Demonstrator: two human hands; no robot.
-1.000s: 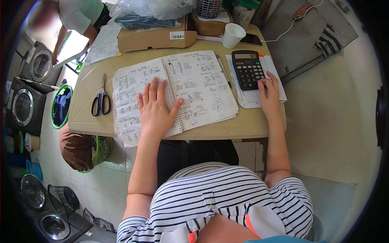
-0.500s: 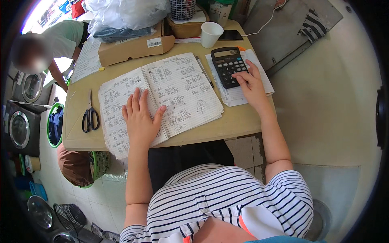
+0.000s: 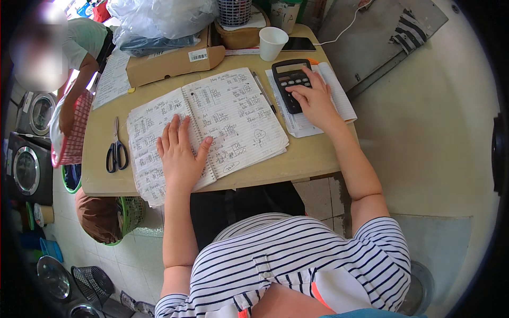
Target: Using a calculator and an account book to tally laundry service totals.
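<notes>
- Since the earlier picture, the right hand [image 3: 316, 103] has gone higher up the black calculator [image 3: 290, 78], and the co-worker [image 3: 87, 37] at the left now has a pink basket [image 3: 79, 127].
- We see the right fingers spread apart and bent over the keys, with the longer ones up near the screen. We can't tell if any key is pushed down.
- We see the left hand [image 3: 182, 161] lying flat, palm down, with its thumb wide from the other fingers. It grips nothing; we think its weight keeps the page from lifting.
- Under that hand is the spiral notebook [image 3: 228, 111], open and turned a bit on the tan table [image 3: 297, 164]. Its white lined pages are full of dark handwriting, and the left page hangs over the near edge.
- We see the calculator to the right of the notebook, on some loose papers [image 3: 342, 98]. Maybe it sits there so the right hand can reach it while the left stays on the page.
- Between them we spot a pen [image 3: 263, 91], set down just beside the page, perhaps to be handy.
- Farther out, we find scissors [image 3: 116, 137] to the left, and a white cup [image 3: 272, 45], a dark phone [image 3: 298, 44] and a cardboard box [image 3: 175, 63] at the back.
</notes>
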